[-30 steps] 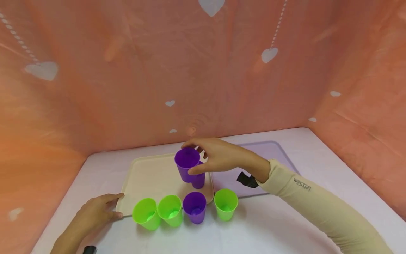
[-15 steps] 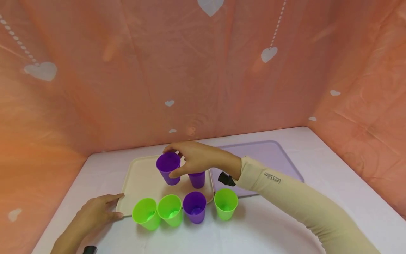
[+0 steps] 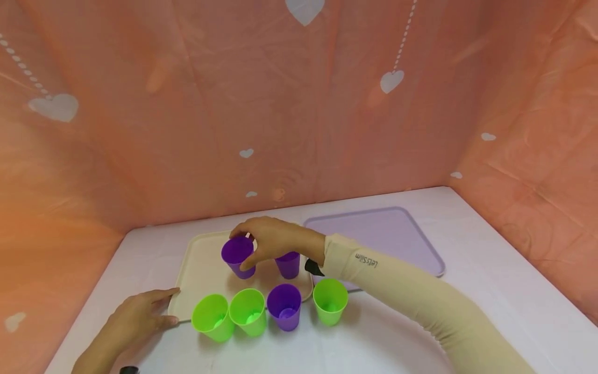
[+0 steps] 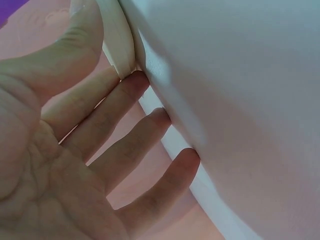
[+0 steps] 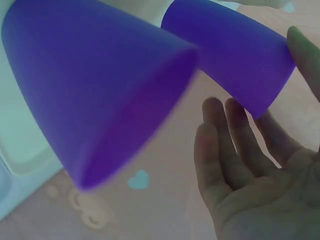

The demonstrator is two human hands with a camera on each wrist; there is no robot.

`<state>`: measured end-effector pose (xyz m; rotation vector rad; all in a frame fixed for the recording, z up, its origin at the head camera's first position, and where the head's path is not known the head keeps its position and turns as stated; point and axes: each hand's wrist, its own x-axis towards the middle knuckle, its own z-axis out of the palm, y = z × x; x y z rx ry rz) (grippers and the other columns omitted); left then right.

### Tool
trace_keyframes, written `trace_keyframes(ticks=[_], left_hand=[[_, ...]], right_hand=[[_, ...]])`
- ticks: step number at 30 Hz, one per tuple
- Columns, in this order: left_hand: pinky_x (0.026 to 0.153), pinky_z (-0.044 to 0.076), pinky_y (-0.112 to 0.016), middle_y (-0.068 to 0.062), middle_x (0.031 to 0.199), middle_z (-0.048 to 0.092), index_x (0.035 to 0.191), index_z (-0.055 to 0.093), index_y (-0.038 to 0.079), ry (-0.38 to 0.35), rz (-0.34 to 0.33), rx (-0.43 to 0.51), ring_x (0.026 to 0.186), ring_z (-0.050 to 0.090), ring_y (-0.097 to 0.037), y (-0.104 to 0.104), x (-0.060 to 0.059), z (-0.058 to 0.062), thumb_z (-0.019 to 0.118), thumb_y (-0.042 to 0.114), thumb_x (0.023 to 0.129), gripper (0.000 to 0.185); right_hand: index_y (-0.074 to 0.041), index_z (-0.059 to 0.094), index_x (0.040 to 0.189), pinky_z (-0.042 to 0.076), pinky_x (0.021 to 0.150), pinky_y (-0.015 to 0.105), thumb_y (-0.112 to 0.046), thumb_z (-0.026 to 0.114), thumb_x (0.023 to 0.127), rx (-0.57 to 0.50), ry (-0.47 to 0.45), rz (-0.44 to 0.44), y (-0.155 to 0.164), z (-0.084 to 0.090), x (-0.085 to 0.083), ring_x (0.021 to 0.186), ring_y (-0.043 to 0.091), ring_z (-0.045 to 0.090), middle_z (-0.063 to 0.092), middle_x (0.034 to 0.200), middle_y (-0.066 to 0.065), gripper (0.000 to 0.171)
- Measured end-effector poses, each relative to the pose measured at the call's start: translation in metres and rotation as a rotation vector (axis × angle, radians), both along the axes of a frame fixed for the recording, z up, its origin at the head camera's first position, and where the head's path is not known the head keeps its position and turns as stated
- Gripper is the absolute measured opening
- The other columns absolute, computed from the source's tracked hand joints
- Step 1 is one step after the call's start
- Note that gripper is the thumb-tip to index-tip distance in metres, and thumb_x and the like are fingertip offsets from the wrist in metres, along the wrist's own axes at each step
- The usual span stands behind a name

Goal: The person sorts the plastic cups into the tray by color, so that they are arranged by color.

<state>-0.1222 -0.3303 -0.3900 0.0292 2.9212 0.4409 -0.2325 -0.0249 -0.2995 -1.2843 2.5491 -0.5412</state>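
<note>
My right hand [image 3: 266,240] reaches over a purple cup [image 3: 237,255] that stands upright on the cream tray [image 3: 203,267], thumb beside its wall. In the right wrist view the fingers [image 5: 220,135] are spread and straight, apart from that purple cup [image 5: 90,85]. A second purple cup [image 3: 287,264] stands on the tray just right of it, under my wrist. My left hand [image 3: 135,317] lies flat on the table at the tray's near left corner. In the left wrist view its fingers [image 4: 130,130] are straight against the tray edge [image 4: 117,35].
Along the tray's front edge stand two green cups [image 3: 212,317] [image 3: 248,310], a purple cup [image 3: 283,306] and another green cup [image 3: 329,300]. A lilac tray [image 3: 383,234] lies at the right. Pink cloth walls close in the white table [image 3: 411,322].
My right hand carried the purple cup left and down, from above the second purple cup to the cream tray, and its fingers have loosened. The left hand stayed at the tray corner.
</note>
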Motion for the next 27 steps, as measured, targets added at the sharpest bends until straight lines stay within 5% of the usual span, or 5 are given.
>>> trace_keyframes(ticks=[9, 16, 27], left_hand=[[0.093, 0.043, -0.072, -0.028, 0.141, 0.053, 0.137, 0.060, 0.009, -0.018, -0.005, 0.011, 0.127, 0.046, -0.057, -0.001, -0.003, -0.003, 0.083, 0.051, 0.069, 0.083], [0.088, 0.045, -0.071, -0.028, 0.138, 0.056, 0.134, 0.062, 0.009, 0.039, -0.030, 0.003, 0.123, 0.050, -0.057, -0.008, -0.001, -0.003, 0.083, 0.048, 0.071, 0.077], [0.090, 0.045, -0.072, -0.027, 0.138, 0.057, 0.135, 0.062, 0.009, 0.042, -0.049, 0.007, 0.125, 0.049, -0.057, -0.008, -0.005, -0.002, 0.083, 0.048, 0.071, 0.078]], right_hand=[[-0.018, 0.060, 0.136, 0.048, 0.101, 0.021, -0.036, 0.087, 0.077, 0.078, -0.029, -0.069, -0.004, -0.018, -0.005, 0.116, 0.011, 0.063, 0.069, 0.127, -0.002, 0.067], [-0.019, 0.059, 0.137, 0.047, 0.103, 0.021, -0.041, 0.086, 0.076, 0.077, -0.025, -0.072, -0.011, -0.022, -0.004, 0.119, 0.011, 0.062, 0.068, 0.129, -0.003, 0.070], [-0.018, 0.048, 0.147, 0.048, 0.106, 0.030, -0.045, 0.080, 0.082, 0.029, 0.001, -0.085, 0.009, -0.002, 0.005, 0.128, 0.018, 0.057, 0.056, 0.144, 0.001, 0.077]])
